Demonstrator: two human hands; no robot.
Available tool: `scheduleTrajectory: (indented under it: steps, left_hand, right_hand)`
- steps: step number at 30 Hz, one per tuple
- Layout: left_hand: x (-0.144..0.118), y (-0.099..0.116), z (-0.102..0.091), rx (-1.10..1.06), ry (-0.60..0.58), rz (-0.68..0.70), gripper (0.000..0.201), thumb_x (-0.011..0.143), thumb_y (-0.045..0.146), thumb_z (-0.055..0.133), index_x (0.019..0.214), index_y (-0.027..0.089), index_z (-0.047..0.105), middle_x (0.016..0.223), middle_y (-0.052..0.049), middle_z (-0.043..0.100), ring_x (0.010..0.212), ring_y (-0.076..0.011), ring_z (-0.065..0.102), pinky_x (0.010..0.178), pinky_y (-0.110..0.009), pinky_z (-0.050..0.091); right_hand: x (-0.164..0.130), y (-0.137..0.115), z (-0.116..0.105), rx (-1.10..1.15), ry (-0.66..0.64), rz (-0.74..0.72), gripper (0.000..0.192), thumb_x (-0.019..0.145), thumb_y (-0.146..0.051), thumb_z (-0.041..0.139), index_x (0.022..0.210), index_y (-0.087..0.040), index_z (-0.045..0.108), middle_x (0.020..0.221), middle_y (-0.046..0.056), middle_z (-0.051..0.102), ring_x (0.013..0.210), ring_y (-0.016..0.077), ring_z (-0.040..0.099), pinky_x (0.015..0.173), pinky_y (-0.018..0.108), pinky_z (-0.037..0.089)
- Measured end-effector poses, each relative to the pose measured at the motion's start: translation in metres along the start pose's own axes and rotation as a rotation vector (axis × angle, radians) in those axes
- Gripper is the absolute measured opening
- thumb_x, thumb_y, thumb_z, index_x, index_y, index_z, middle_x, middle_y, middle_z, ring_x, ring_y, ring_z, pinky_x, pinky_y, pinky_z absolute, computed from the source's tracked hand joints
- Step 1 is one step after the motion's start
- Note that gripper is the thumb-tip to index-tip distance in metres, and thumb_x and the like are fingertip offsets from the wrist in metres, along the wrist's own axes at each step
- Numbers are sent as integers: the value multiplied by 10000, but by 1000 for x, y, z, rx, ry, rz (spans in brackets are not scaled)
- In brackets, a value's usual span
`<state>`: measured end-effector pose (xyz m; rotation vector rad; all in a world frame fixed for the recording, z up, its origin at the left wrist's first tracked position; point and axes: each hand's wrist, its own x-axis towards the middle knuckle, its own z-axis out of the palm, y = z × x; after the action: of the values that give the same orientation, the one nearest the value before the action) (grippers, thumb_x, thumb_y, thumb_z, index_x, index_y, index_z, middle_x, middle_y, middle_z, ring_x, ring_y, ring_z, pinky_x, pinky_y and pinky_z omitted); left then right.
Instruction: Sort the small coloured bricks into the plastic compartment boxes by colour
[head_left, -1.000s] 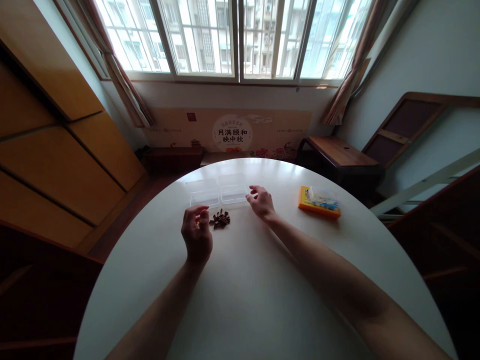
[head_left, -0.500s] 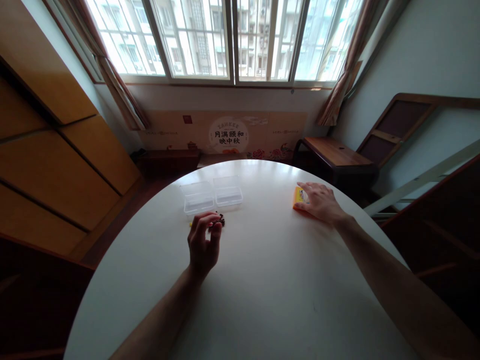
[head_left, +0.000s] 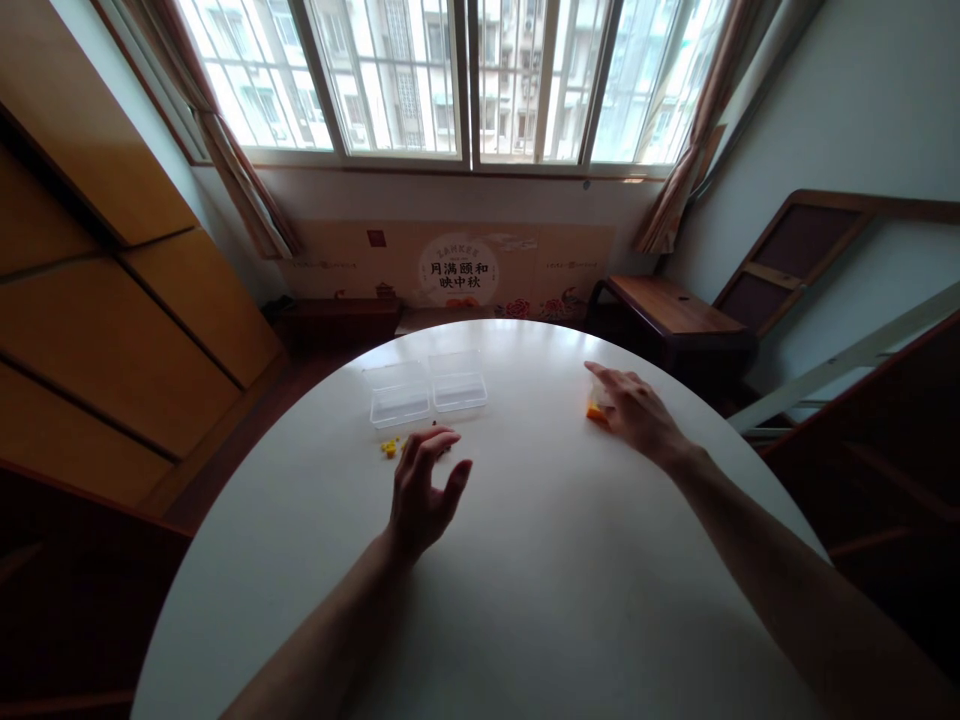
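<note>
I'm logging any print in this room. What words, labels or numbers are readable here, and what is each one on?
"月满颐和 映中秋": in the pale round emblem on the long panel against the wall under the window.
Small arc of Latin letters above those characters: too blurred to read.
Red square mark and small side lines on the panel: too small to read.
Orange pack under the right hand: print hidden.
Clear boxes: no text visible.
</note>
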<state>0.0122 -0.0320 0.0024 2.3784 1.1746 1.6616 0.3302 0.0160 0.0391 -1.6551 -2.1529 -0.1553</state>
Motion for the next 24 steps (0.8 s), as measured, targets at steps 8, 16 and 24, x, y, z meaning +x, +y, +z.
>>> scheduleTrajectory:
  steps: [8, 16, 24]
  left_hand:
    - [-3, 10, 6, -29, -362, 61, 537, 844, 420, 620, 1302, 221, 424, 1193, -131, 575, 1036, -244, 600, 860, -403, 527]
    - [-2, 10, 7, -63, -369, 26, 350, 870, 270, 575, 1206, 198, 507, 1156, -117, 607, 1024, -215, 615, 860, -360, 529]
    - [0, 7, 7, -75, -359, 8, 347, 862, 253, 575, 1202, 194, 543, 1203, -117, 604, 1101, -225, 600, 914, -372, 522]
  right_hand:
    - [-30, -98, 37, 314, -7, -423, 681, 842, -47, 479, 1465, -220, 266, 1140, 113, 633, 983, 244, 564, 868, 420, 482]
    - [-41, -102, 52, 1002, -56, -126, 908, 652, -333, 816, 1423, -262, 342, 1261, 132, 540, 1090, 275, 561, 921, 461, 478]
    - [-43, -102, 64, 1699, -279, 220, 743, 573, -214, 857, 1251, -209, 554, 1005, 37, 639, 875, 173, 625, 802, 333, 518]
